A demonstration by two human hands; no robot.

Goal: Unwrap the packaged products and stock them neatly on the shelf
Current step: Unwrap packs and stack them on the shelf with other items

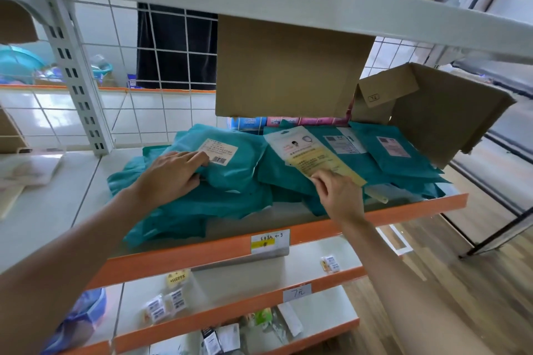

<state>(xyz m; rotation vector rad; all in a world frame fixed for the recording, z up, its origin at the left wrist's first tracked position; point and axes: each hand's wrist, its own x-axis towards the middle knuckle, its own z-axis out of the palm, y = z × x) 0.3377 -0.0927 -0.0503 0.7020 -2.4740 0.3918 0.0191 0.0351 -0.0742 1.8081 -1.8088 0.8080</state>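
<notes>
Here is the white metal shelf with the orange front lip (331, 229), and everything is placed from it: standing at its back is the big open brown cardboard box (291, 66), one flap hanging forward over the goods and another splayed to the right. Spread across the shelf board, in front of that box, lies the heap of teal plastic mailer bags (225, 204), overlapping each other from the left half out to the right end, several showing white printed labels face up. On the left part of the heap rests the left hand (170, 173), palm down, fingers spread flat and pressing on the top bag beside its barcode label, not closed around anything. Nearer the shelf's right half, the right hand (336, 190) pinches the lower edge of the flat clear-and-yellow packet with a printed card (305, 153), thumb and fingers clamped on it; the packet lies tilted on top of the teal bags. Clipped to the orange lip, below the heap, is a small yellow-and-white price tag (269, 241).
</notes>
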